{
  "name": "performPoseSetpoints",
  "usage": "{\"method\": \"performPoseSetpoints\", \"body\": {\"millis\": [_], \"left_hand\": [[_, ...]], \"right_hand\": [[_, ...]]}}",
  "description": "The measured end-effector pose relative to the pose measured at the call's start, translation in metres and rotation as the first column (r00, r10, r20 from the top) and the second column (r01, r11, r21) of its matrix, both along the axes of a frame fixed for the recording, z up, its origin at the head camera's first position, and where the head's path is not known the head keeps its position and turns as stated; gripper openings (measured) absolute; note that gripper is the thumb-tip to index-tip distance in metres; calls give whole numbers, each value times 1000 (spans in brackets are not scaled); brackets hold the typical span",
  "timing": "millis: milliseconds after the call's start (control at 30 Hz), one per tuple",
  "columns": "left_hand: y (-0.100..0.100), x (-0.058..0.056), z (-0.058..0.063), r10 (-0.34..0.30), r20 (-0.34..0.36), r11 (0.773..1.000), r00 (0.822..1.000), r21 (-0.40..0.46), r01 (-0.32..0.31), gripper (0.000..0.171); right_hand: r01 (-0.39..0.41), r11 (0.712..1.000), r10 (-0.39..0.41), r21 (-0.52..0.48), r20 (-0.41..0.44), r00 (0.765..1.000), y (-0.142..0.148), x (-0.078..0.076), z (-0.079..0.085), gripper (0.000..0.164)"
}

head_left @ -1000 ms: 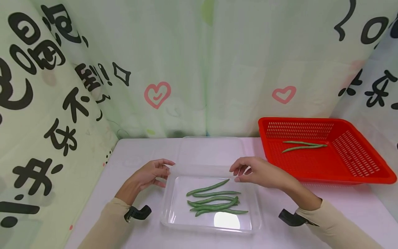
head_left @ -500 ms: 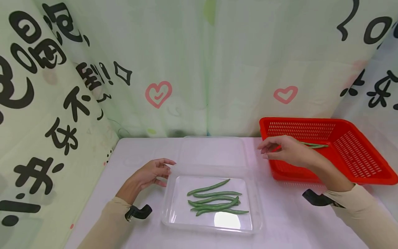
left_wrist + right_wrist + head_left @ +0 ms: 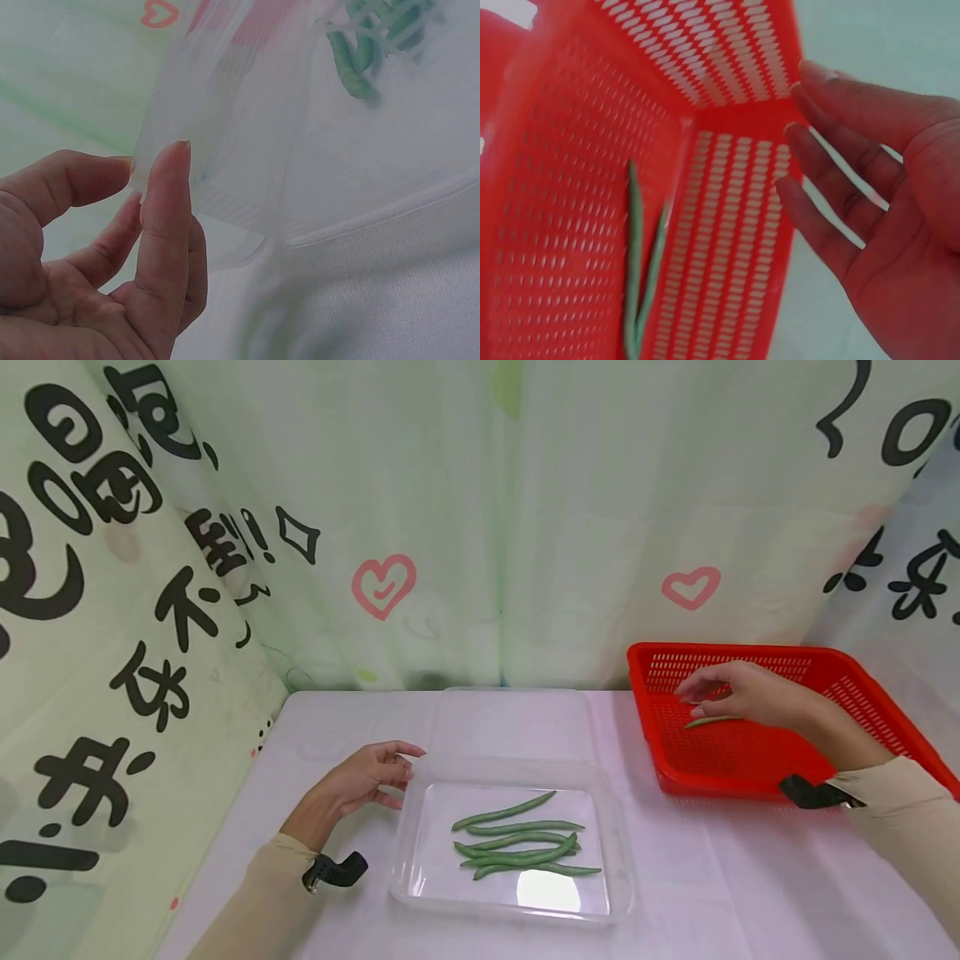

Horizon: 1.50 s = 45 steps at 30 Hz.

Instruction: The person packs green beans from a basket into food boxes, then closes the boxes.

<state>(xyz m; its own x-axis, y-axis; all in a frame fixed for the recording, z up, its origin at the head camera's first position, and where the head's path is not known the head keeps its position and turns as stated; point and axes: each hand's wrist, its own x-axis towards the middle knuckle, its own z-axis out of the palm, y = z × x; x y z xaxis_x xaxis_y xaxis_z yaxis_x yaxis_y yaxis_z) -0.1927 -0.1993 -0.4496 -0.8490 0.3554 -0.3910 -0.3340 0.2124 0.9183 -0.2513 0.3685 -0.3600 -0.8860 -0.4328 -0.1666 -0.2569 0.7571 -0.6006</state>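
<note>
My left hand [image 3: 367, 781] pinches the far left corner of a clear plastic container [image 3: 517, 768] on the table, its rim between the fingertips in the left wrist view. Several green beans [image 3: 525, 827] lie side by side in that container, mostly crosswise. My right hand [image 3: 750, 697] is over the red basket [image 3: 720, 777] with its fingers loosely bent and nothing in them. Two green beans [image 3: 634, 240] lie on the basket's floor in the right wrist view. In the head view the right hand hides most of them.
A white cloth [image 3: 352, 902] covers the table. Behind the container lies a flat, clear lid-like sheet [image 3: 517, 718]. A printed curtain [image 3: 570, 527] hangs along the back and both sides. The basket's raised, perforated walls surround the beans on the right.
My right hand has left the container's far right side and moved right and back, over the basket. The left hand has stayed at the container's corner, and the beans have not moved.
</note>
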Motion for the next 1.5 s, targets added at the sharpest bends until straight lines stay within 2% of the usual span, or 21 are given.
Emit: {"method": "performPoseSetpoints", "body": {"millis": [100, 333, 533, 767, 967, 1200, 1500], "left_hand": [[0, 0, 0, 2, 3, 1000, 1000, -1, -2, 45], [0, -1, -1, -12, 1, 1000, 1000, -1, 12, 45], [-2, -1, 0, -15, 11, 1000, 1000, 25, 15, 47], [-3, 0, -1, -17, 13, 1000, 1000, 22, 17, 47], [-2, -1, 1, -11, 15, 1000, 1000, 16, 11, 47], [-1, -2, 2, -15, 15, 1000, 1000, 21, 15, 46], [-3, -2, 0, -9, 13, 1000, 1000, 23, 9, 45]], "right_hand": [[-11, 1000, 11, 8, 11, 1000, 11, -8, -8, 38], [26, 1000, -26, 4, 64, 998, 35, -23, -24, 41], [16, 999, -21, 52, 103, 994, 53, -40, -39, 42], [18, 998, -27, 62, 147, 989, 76, -53, -50, 41], [53, 994, -67, 100, 149, 986, 96, -56, -58, 43], [51, 998, -59, 38, 250, 966, 111, -55, -64, 43], [69, 995, -83, 66, 249, 965, 116, -54, -68, 38]]}}
